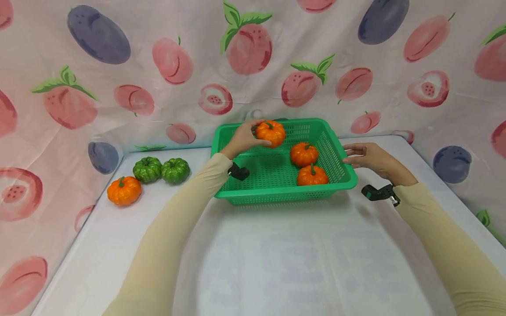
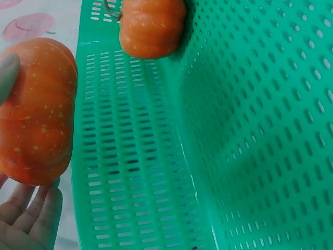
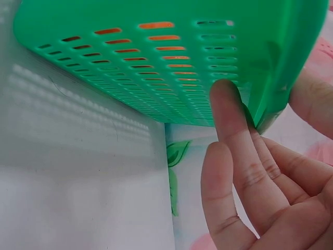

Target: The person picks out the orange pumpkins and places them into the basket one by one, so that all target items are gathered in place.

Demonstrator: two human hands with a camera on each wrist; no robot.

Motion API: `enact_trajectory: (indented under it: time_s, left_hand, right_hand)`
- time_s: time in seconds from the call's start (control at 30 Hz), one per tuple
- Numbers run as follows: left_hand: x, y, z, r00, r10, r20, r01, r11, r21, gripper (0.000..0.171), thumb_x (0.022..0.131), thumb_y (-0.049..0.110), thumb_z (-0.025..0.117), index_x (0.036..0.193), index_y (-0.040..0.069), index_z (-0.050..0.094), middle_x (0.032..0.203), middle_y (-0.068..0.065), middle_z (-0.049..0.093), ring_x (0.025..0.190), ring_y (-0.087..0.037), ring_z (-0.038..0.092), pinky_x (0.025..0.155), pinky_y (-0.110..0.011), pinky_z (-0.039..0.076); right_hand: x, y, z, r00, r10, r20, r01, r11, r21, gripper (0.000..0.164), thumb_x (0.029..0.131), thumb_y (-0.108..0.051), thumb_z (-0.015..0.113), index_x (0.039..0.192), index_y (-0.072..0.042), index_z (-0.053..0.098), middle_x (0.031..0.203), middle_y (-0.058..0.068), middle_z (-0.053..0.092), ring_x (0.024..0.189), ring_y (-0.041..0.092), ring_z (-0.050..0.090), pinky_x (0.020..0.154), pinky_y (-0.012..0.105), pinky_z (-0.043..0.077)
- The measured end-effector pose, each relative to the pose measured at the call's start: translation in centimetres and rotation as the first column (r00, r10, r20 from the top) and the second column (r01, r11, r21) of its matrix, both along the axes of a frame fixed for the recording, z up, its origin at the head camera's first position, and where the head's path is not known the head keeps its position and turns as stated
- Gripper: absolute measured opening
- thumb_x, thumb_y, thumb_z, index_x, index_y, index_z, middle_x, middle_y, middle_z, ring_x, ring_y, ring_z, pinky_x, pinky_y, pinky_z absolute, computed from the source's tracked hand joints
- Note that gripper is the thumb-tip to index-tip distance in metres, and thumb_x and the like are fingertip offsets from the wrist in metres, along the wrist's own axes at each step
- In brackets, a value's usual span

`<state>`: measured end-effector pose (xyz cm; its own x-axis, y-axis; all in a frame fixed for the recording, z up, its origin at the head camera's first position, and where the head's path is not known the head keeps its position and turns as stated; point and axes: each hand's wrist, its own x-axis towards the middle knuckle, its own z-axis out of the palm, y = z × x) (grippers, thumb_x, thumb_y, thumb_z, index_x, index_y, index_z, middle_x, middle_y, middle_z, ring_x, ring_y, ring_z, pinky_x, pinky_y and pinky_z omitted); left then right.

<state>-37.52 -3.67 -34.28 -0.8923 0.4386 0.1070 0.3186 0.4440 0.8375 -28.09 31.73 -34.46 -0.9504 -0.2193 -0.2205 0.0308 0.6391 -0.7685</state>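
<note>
My left hand (image 1: 246, 139) holds an orange pumpkin (image 1: 272, 134), small and ribbed with a green stem, above the left half of a green plastic basket (image 1: 276, 193). In the left wrist view that pumpkin (image 2: 41, 114) shows pale speckles, with a fingertip on one side and fingers at its lower end. Two orange pumpkins, one behind (image 1: 303, 154) and one in front (image 1: 312, 175), lie in the basket's right part. At the basket's right rim, my right hand (image 1: 369, 157) has its thumb (image 3: 315, 99) by the rim edge and fingers (image 3: 229, 112) against the slotted outer wall.
Left of the basket, two green pumpkins (image 1: 147, 170) (image 1: 175, 171) stand side by side on the white table (image 1: 261, 254). Another orange pumpkin (image 1: 124, 191) sits nearer the table's left edge. A fruit-printed cloth (image 1: 253, 96) hangs directly behind the basket.
</note>
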Motion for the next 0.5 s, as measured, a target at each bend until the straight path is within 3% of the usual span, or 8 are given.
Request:
enact_trajectory:
  time_s: [0.2, 0.5]
  left_hand:
    - [-0.5, 1.0, -0.2, 1.000, -0.022, -0.001, 0.022, 1.000, -0.008, 0.075, 0.076, 0.023, 0.079, 0.141, 0.013, 0.043, 0.135, -0.007, 0.053, 0.118, -0.022, 0.053, 0.095, -0.034, 0.050]
    - [-1.2, 2.5, -0.8, 0.999, -0.037, 0.000, 0.037, 0.999, -0.015, 0.076, 0.076, 0.021, 0.079, 0.142, 0.010, 0.042, 0.135, -0.009, 0.052, 0.118, -0.023, 0.052, 0.096, -0.034, 0.049]
  right_hand:
    - [0.0, 0.1, -0.1, 1.000, -0.001, 0.000, 0.001, 1.000, -0.013, 0.067, 0.093, -0.026, 0.060, 0.143, 0.006, 0.031, 0.139, 0.030, 0.040, 0.086, -0.010, 0.055, 0.087, 0.027, 0.055]
    - [-0.1, 0.1, 0.0, 1.000, -0.004, 0.012, 0.004, 1.000, -0.009, 0.068, 0.093, -0.027, 0.060, 0.145, 0.005, 0.029, 0.141, 0.030, 0.039, 0.086, -0.011, 0.054, 0.093, 0.034, 0.053]
